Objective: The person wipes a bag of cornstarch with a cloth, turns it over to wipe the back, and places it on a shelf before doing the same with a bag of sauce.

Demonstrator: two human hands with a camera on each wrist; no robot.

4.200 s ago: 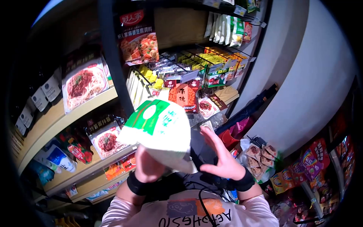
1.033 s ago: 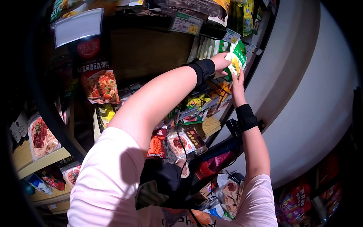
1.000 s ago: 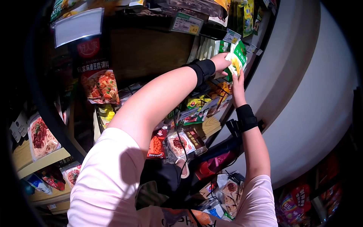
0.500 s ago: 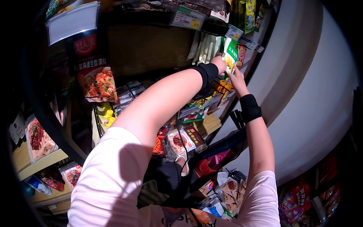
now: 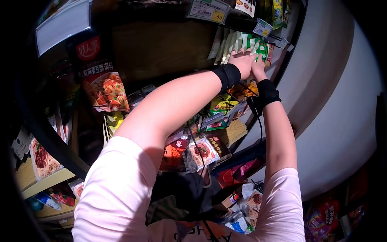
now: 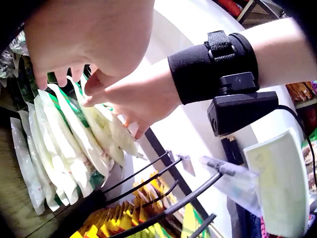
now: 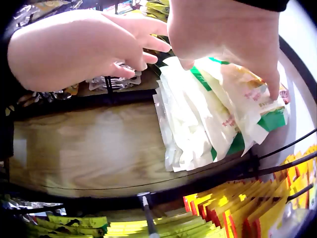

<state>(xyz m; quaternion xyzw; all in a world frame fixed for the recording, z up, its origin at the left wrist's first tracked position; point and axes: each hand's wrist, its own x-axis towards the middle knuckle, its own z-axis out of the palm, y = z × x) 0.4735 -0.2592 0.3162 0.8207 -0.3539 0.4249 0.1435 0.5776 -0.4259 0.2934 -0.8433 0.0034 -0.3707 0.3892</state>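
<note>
A row of white-and-green corn starch packets (image 5: 261, 45) stands upright at the right end of the shelf, some of their green fronts showing. My left hand (image 5: 242, 64) lies over the packets' upper part, fingers spread. Close beside it, my right hand (image 5: 259, 68) touches the front packet with its fingers extended. In the left wrist view the packets (image 6: 37, 148) stand side by side, both hands at their tops. From the right wrist view, my right hand (image 7: 225, 34) reaches down over the front packet (image 7: 247, 101), a finger along its face.
A black shelf edge with price tags (image 5: 207, 10) runs above the hands. Below are hooks holding yellow seasoning packets (image 7: 247, 208) and a noodle package (image 5: 201, 150). A curved white wall (image 5: 322, 101) rises to the right. A large red-and-black packet (image 5: 105, 86) hangs left.
A white-and-green packet was held before my body, then raised to the shelf's right end by both hands. It now stands among the row, and my left fingers have spread over the packets.
</note>
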